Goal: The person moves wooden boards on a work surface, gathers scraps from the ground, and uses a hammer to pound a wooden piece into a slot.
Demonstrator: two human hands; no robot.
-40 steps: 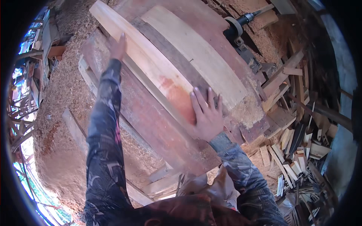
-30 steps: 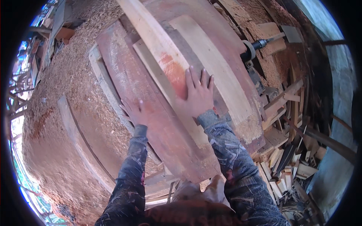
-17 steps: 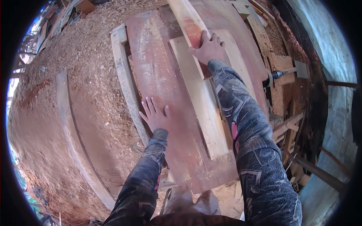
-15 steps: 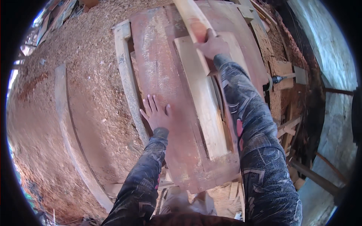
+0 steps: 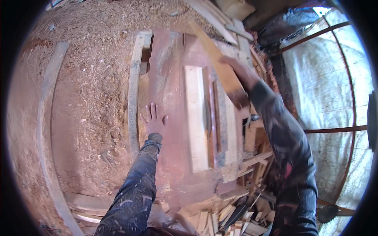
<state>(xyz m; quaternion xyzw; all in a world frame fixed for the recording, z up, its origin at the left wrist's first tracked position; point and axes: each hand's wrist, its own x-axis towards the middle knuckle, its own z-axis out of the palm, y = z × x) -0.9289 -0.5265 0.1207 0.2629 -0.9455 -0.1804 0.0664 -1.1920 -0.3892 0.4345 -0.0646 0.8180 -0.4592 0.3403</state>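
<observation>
My left hand (image 5: 155, 122) lies open, fingers spread, on the faded red wooden tabletop (image 5: 169, 78). My right hand (image 5: 240, 72) grips a long tan board (image 5: 214, 55), darker at its near end, which is held at a slant over the right side of the table, its lower face hidden. Below and left of that board, a pale plank (image 5: 195, 118) lies along the table, with a narrow dark slot and strips beside it. A pale timber rail (image 5: 134, 94) runs along the table's left edge, left of my left hand.
Sawdust covers the ground at left, where a long board (image 5: 49, 98) lies. Offcuts (image 5: 224, 216) are piled at the bottom right, planks (image 5: 208, 15) at the back. A sheet wall (image 5: 323, 86) with rusty bars stands right; a toothed disc (image 5: 327, 212) is low beside it.
My right hand has carried the board off the other plank toward the right. My left hand came down from the board to rest on the tabletop. The view has swung rightward.
</observation>
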